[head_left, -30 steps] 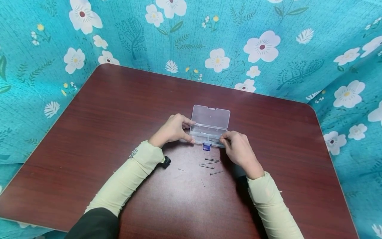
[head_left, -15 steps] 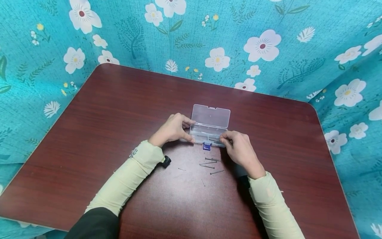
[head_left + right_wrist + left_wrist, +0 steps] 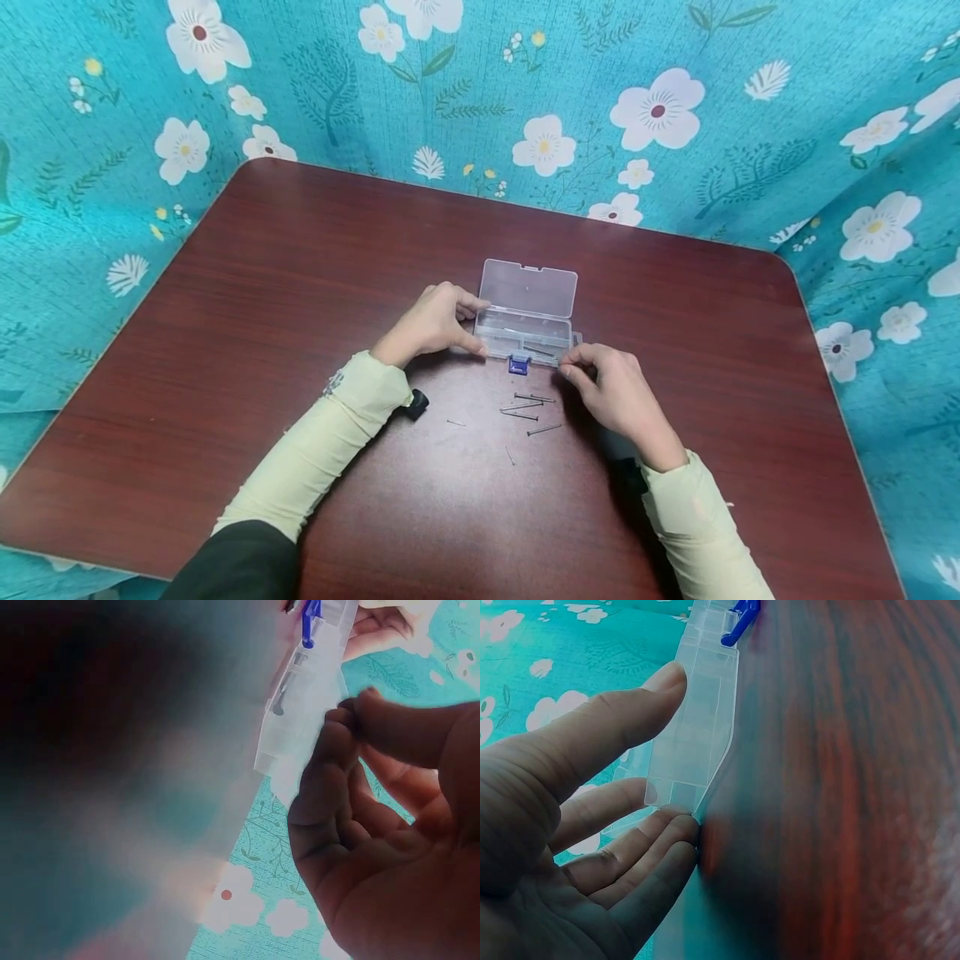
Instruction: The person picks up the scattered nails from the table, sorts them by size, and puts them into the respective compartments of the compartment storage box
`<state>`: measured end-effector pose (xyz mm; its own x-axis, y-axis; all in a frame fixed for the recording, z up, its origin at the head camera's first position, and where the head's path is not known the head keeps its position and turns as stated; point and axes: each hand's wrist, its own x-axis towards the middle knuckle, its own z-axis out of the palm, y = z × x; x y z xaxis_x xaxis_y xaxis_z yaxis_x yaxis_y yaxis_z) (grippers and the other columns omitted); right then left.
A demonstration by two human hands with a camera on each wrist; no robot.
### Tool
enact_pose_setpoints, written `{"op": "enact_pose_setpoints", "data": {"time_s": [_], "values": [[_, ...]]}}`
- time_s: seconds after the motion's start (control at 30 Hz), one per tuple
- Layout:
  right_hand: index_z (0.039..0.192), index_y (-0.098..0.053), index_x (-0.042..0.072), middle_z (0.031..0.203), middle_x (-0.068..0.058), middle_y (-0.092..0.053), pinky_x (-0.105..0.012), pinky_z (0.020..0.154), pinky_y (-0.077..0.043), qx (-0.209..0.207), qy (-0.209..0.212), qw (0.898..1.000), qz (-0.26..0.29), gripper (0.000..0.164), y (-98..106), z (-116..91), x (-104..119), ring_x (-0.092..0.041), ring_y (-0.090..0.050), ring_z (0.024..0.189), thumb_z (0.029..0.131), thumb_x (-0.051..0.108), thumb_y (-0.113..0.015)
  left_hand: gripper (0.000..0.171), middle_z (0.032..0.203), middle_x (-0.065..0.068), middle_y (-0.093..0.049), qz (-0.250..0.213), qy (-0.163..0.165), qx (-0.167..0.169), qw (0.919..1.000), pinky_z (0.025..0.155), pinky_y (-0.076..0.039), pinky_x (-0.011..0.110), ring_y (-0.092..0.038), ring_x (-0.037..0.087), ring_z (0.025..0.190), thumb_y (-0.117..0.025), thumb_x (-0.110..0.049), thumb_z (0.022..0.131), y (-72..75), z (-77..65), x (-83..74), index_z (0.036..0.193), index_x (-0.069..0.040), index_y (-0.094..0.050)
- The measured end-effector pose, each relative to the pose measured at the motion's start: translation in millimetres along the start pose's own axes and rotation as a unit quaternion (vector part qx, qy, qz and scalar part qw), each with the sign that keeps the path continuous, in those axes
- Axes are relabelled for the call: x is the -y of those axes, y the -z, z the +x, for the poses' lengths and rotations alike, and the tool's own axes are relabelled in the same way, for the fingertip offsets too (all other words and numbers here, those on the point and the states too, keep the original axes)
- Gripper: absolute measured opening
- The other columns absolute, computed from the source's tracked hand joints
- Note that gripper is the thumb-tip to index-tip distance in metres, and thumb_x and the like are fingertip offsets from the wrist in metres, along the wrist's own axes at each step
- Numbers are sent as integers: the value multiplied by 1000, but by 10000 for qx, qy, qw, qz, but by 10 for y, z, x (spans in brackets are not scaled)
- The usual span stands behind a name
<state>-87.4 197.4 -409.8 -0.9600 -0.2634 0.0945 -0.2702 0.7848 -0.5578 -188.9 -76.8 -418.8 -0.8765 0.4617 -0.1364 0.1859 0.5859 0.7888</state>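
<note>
A clear plastic compartment box (image 3: 498, 343) stands on the table with its lid (image 3: 528, 287) raised and a blue latch (image 3: 518, 365) at the front. My left hand (image 3: 435, 323) grips its left end, thumb on the front and fingers at the side and back. My right hand (image 3: 615, 387) is by the front right corner, thumb and forefinger tips together. In the right wrist view nothing shows between those fingertips. Inside the box's right front compartment lies a nail (image 3: 281, 701). Several nails (image 3: 520, 416) are scattered on the table in front of the box.
A brown wooden table (image 3: 337, 242) lies under everything. Behind it and along its sides hangs a blue flowered curtain (image 3: 480, 108). A short thin nail (image 3: 456, 422) lies to the left of the larger ones, and another thin one (image 3: 510, 456) lies nearer.
My right hand has drawn back from over the box's right compartment, towards me and to the right. The left hand keeps its grip, and the box and loose nails stay put.
</note>
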Motion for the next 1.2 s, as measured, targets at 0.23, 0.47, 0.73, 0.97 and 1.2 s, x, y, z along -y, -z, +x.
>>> {"op": "enact_pose_setpoints", "data": {"time_s": [0.23,0.47,0.73,0.97,1.2], "values": [[86,-75,16,83,10,-66,-29,63,-48,531,312,9981,85,9,-28,-123,-41,-7,-56,68,89,8,-76,71,110,3,-75,39,83,-33,10000,93,-52,29,-69,15,102,-100,-21,59,-11,11,-6,124,-10,-73],[85,-73,16,79,13,-64,-27,64,-51,1160,271,9928,129,10,-40,-260,-23,-3,-58,71,85,10,-81,71,111,3,-74,43,68,-28,10000,93,-52,29,-69,16,103,-100,-22,60,-21,13,-3,124,-10,-73],[84,-69,15,76,12,-61,-25,63,-51,1506,269,9879,239,15,-54,-271,-2,-4,-58,69,84,8,-82,72,111,3,-74,46,44,-19,10000,93,-52,30,-68,16,103,-100,-22,60,-21,8,4,125,-10,-73],[79,-63,17,78,11,-55,-30,67,-50,1576,902,9830,-255,22,-78,-260,33,-7,-53,73,85,2,-77,72,112,3,-74,25,51,-39,10000,93,-52,30,-68,16,102,-100,-21,59,-18,13,-4,125,-10,-73],[81,-53,14,79,7,-46,-31,66,-47,1518,1505,9744,-701,25,-91,-292,75,-10,-48,74,89,-1,-72,73,112,2,-74,84,78,-39,9999,93,-52,30,-68,16,103,-100,-22,59,-23,13,-2,125,-11,-72]]}}
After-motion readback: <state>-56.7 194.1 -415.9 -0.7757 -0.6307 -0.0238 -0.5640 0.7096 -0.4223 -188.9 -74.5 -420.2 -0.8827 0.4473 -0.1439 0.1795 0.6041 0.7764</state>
